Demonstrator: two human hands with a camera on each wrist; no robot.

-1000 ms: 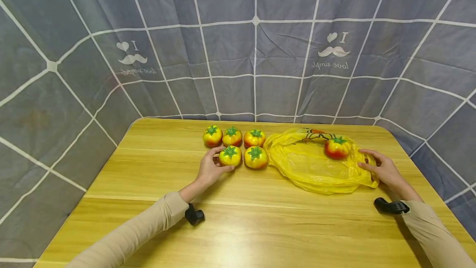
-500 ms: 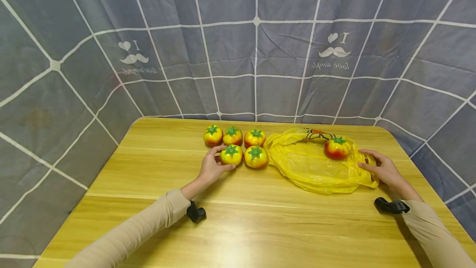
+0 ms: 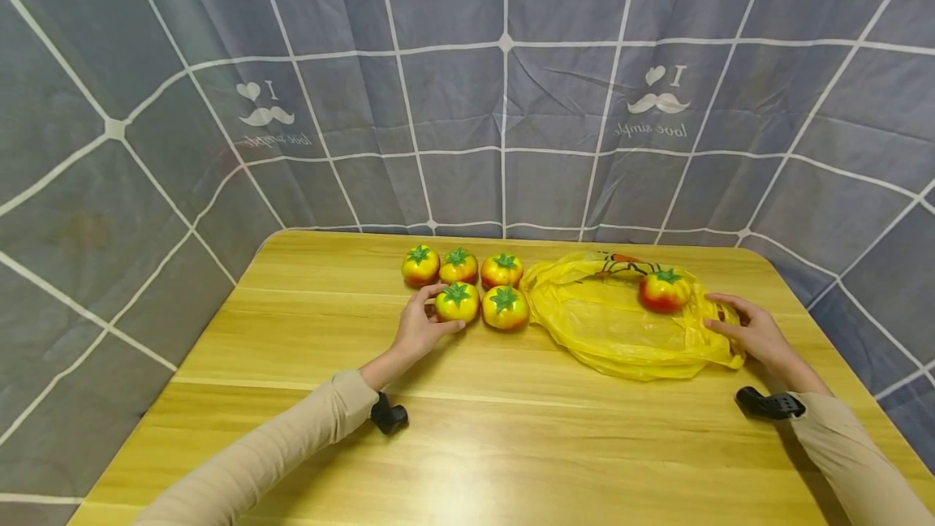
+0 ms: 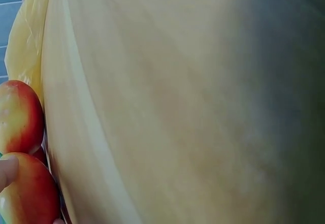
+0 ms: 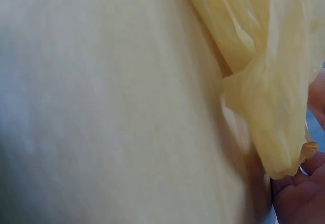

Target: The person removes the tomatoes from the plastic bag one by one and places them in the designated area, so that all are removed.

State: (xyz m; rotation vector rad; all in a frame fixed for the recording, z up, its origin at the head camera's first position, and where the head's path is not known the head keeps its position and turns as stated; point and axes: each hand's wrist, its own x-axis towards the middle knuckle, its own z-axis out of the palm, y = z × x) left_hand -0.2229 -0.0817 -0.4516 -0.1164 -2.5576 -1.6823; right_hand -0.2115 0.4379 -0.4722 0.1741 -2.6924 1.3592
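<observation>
My left hand [image 3: 421, 325] curls round the left side of a yellow-red tomato [image 3: 458, 303] with a green star-shaped top. In the left wrist view, a fingertip lies on that tomato [image 4: 30, 191], next to a second one [image 4: 21, 117]. Another tomato [image 3: 505, 308] stands just to its right, and a row of three, with its middle tomato [image 3: 458, 265], sits behind. On the right, my right hand [image 3: 756, 338] holds the end of a crumpled yellow plastic bag [image 3: 609, 327], with thumb and fingers at its edge. A single tomato [image 3: 664, 291] rests on the bag near that hand.
Everything lies on a wood-grain table [image 3: 467, 428]. A grey curtain [image 3: 453, 112] with white lines hangs behind the table and along its sides. Black devices are strapped to the left wrist [image 3: 389, 415] and the right wrist [image 3: 769, 405].
My left hand has shifted slightly right with its tomato, bringing it a little nearer the neighbouring one. The right hand and the bag stay where they were.
</observation>
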